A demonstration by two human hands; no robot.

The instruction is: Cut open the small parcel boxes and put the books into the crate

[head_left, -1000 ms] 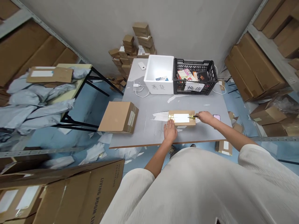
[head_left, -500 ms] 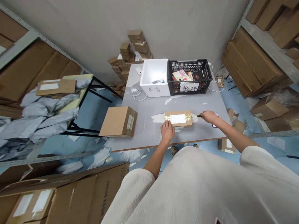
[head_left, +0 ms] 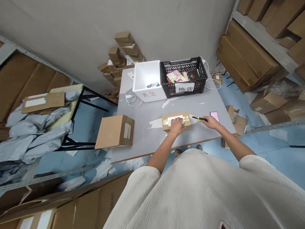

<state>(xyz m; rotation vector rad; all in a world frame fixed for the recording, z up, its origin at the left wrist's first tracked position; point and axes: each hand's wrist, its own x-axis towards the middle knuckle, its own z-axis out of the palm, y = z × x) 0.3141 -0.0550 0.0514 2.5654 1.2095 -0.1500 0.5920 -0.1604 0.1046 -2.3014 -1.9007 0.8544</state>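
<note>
A small taped cardboard box (head_left: pixel 166 123) with a white label lies on the grey table (head_left: pixel 143 133). My left hand (head_left: pixel 177 126) rests on its label and front edge, fingers bent over the top. To the right of the box, my right hand (head_left: pixel 210 122) is wrapped round a black and yellow utility knife (head_left: pixel 200 119). The knife points left, its tip just apart from the box. A phone (head_left: pixel 214 116) with a lit pink screen lies right behind my right hand.
A white foam box (head_left: pixel 152 94) and a black crate (head_left: pixel 205 83) holding books stand at the table's back. A larger carton (head_left: pixel 109 132) sits at the left edge. White cables (head_left: pixel 134 103) lie near the foam box. Shelves with cartons (head_left: pixel 250 57) stand at the right.
My right hand has drawn the knife off the small box, and its yellow part now shows. My left hand has shifted further onto the label. The whole view has turned slightly.
</note>
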